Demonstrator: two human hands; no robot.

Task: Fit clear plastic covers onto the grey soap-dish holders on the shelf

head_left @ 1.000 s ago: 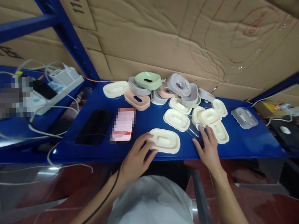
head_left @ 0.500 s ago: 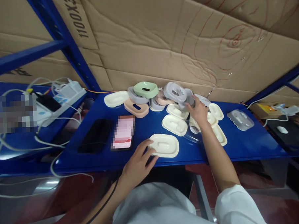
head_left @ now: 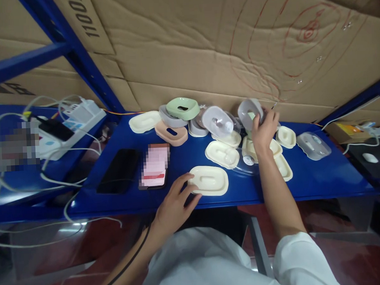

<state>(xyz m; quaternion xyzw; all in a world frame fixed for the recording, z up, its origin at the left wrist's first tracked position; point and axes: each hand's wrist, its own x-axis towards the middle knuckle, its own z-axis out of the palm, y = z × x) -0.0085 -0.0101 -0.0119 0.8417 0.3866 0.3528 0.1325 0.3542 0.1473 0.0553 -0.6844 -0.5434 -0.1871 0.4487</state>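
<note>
A: Where is the grey shell (head_left: 250, 111)?

B: In my right hand (head_left: 262, 131), fingers curled around it, lifted tilted off the pile at the shelf (head_left: 320, 179) back.

A: And the left hand (head_left: 174, 206)?

B: Fingers spread, resting on the cream tray (head_left: 210, 180) at the front edge; I judge the two not yet joined.

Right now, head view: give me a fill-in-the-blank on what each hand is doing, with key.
1. The left hand rests on a ____-coloured oval tray at the shelf's front edge.
2. The right hand holds a ____ piece raised off the blue shelf.
3. The green piece sits on top of a ____ piece.
4. The black phone lies to the ____ of the left hand.

Missing words: cream; grey; grey; left
</note>
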